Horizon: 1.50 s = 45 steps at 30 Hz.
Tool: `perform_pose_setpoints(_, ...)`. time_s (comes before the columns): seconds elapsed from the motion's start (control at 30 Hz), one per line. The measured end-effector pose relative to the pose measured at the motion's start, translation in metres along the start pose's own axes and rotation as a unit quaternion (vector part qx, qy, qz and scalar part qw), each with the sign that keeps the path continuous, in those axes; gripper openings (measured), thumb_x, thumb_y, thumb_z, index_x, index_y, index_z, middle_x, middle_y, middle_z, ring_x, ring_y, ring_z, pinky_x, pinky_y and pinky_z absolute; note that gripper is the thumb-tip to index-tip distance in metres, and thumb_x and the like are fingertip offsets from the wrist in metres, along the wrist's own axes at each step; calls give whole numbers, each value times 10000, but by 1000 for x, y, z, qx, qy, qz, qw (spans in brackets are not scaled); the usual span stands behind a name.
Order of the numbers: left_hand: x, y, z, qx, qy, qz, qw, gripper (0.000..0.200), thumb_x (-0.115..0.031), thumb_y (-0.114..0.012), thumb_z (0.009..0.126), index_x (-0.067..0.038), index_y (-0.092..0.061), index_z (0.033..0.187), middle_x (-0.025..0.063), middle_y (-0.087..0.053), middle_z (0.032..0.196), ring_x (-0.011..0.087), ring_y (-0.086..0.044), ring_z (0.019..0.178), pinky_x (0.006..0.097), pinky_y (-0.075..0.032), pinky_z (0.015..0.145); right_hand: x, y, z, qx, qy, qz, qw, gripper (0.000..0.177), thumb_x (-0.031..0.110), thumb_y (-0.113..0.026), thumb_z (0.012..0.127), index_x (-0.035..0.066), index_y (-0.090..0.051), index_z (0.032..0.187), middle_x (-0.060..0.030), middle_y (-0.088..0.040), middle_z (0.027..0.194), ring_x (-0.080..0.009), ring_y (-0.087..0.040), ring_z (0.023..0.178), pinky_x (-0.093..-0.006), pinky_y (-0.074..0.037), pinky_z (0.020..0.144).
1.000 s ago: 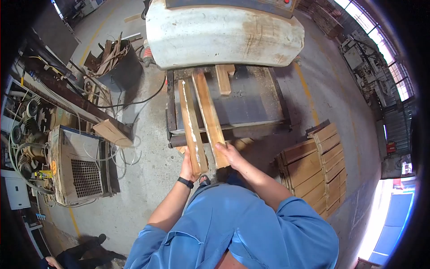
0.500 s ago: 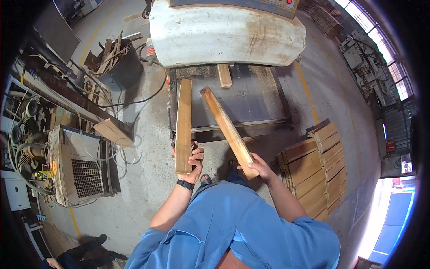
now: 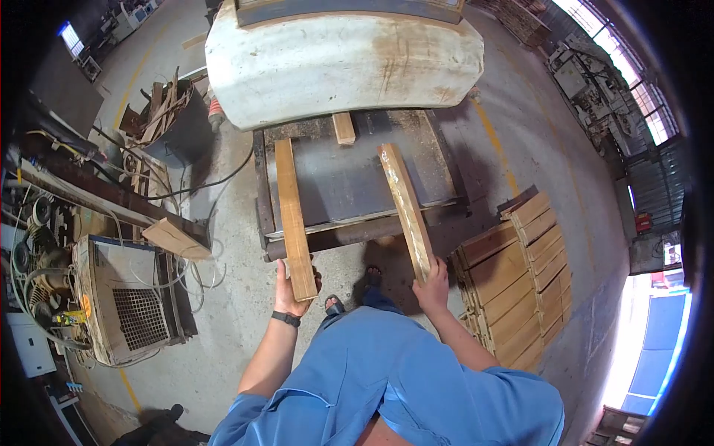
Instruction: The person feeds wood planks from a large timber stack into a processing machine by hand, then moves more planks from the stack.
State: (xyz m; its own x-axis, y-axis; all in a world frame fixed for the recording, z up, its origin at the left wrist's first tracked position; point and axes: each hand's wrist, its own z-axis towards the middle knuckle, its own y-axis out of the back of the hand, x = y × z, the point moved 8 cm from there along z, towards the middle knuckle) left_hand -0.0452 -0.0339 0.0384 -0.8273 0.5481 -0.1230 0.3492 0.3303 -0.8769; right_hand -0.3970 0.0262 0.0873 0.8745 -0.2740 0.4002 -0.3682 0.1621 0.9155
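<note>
My left hand (image 3: 285, 294) grips the near end of a long wooden plank (image 3: 292, 215), thumb on its left side and fingertips showing at its right. The plank's far end lies over the left part of the machine's flat metal bed (image 3: 357, 182). In my right hand (image 3: 433, 288) is the near end of a second wooden plank (image 3: 405, 212), whose upper face shows a pale, rough, flaky strip. Its far end reaches over the right part of the bed. Between them, a third piece of wood (image 3: 344, 130) sticks out from under the machine's white hood (image 3: 335, 70).
Stacked boards (image 3: 513, 275) stand on the floor to my right. On the left are a bin of wood scraps (image 3: 186, 130), a leaning board (image 3: 175, 239), loose hoses and a box-shaped unit with a grille (image 3: 140, 308). A person's dark-clothed leg (image 3: 152, 431) shows at lower left.
The right plank has turned, its far end swinging right and a rough, flaky face now showing. The left plank's far end has shifted left, and the camera view has moved closer to the machine.
</note>
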Motion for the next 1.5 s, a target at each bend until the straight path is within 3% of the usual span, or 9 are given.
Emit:
perform_pose_setpoints(0.13, -5, 14, 29, -45, -115, 131, 984, 729, -671, -541, 952, -68, -521, 1361, 109, -640, 1156, 211, -640, 1005, 434, -564, 925, 19, -3, 51, 1, 44, -41, 998, 875, 118, -836, 722, 76, -399, 1479, -191, -374, 1492, -422, -423, 1323, -474, -389, 1107)
perform_pose_setpoints(0.27, -26, 32, 50, -143, -208, 330, 910, 551, -479, -588, 1011, -67, -506, 1368, 82, -641, 1208, 205, -627, 1114, 371, -516, 982, 16, -21, 86, 66, 91, -35, 993, 962, 168, -870, 701, 117, -373, 1523, -182, -311, 1544, -408, -390, 1354, -474, -377, 1118)
perform_pose_setpoints(0.3, -27, 26, 45, -197, -213, 345, 893, 444, -387, -606, 1021, -60, -529, 1310, 81, -651, 1142, 169, -649, 993, 317, -550, 851, 18, -16, 92, 92, 103, -25, 990, 974, 181, -876, 694, 126, -372, 1526, -182, -309, 1546, -408, -385, 1361, -475, -372, 1124)
perform_pose_setpoints(0.5, -28, 48, 63, -243, -203, 547, 775, 522, -334, -650, 996, -8, -504, 1377, 159, -615, 1189, 265, -642, 993, 370, -535, 846, 1, 8, 97, 191, 207, -75, 957, 976, 183, -862, 690, 204, -368, 1531, -110, -303, 1577, -371, -294, 1472, -510, -325, 1169)
perform_pose_setpoints(0.63, -23, -4, 36, -248, -279, 766, 523, 785, -285, -771, 874, -10, -377, 1494, 292, -336, 1476, 450, -458, 1270, 511, -415, 1078, -26, -3, 99, 150, 274, -72, 947, 916, 169, -823, 715, 214, -386, 1519, -69, -324, 1584, -359, -307, 1471, -518, -322, 1167)
perform_pose_setpoints(0.73, 9, -82, 13, -124, -246, 890, 362, 923, -261, -823, 797, -47, -320, 1540, 269, -326, 1512, 474, -359, 1370, 556, -328, 1158, -22, 1, 104, 150, 289, -54, 944, 829, 177, -811, 711, 205, -469, 1466, -48, -353, 1577, -353, -327, 1462, -513, -337, 1153)
perform_pose_setpoints(0.87, 17, -63, 25, -99, -210, 948, 217, 919, -167, -841, 716, -96, -403, 1521, 187, -351, 1549, 462, -306, 1434, 577, -290, 1195, -13, 7, 126, 155, 288, -68, 943, 737, 195, -813, 704, 183, -564, 1397, -47, -404, 1558, -362, -352, 1447, -509, -358, 1127)
perform_pose_setpoints(1.17, -40, -101, 99, -84, -292, 935, 184, 829, -100, -828, 634, -108, -537, 1410, 137, -442, 1532, 429, -427, 1365, 510, -383, 1152, 24, 0, 236, 136, 305, -38, 942, 719, 143, -801, 739, 129, -553, 1414, -78, -437, 1537, -402, -398, 1403, -517, -358, 1101)
perform_pose_setpoints(1.5, -107, -145, 194, -101, -178, 964, 168, 962, -161, -871, 641, -169, -452, 1507, 40, -296, 1653, 426, -333, 1447, 500, -341, 1194, 70, -39, 385, 136, 241, -59, 959, 682, 154, -769, 824, 163, -519, 1458, 2, -427, 1550, -339, -425, 1393, -503, -369, 1111)
